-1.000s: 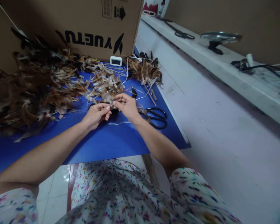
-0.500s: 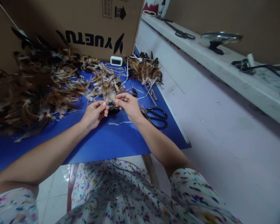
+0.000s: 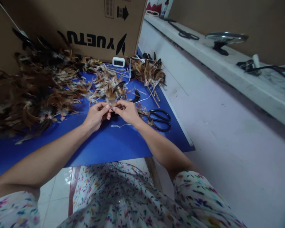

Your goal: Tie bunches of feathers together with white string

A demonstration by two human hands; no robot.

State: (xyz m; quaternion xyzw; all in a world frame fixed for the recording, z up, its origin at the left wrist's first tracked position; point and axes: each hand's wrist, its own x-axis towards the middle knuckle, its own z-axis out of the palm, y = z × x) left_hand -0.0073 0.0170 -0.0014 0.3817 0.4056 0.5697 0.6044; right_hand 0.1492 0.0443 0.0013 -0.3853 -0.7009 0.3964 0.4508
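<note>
Above the blue tabletop point(image 3: 123, 144), my left hand point(image 3: 96, 116) is closed in a pinch at the base of a small tuft of feathers point(image 3: 112, 100). My right hand point(image 3: 127, 112) meets it there, thumb and fingers pressed together at the same spot. The tuft's pale fluffy part rises between the fingertips; its lower end is hidden by them. To the right of my right hand lie black-handled scissors point(image 3: 160, 119). A thin clear strip point(image 3: 120, 126) rests on the table just below the hands.
A big heap of brown feathers point(image 3: 35, 91) covers the left side. Behind the hands lie loose feathers point(image 3: 106, 77), a white digital timer point(image 3: 118, 62) and a feather bundle on sticks point(image 3: 148, 71). A cardboard box point(image 3: 90, 19) stands at the back, a wall point(image 3: 204, 114) at the right.
My right hand has moved slightly down and left, its fingertips now against those of my left hand. More of the scissors' blades shows. The left hand has hardly moved.
</note>
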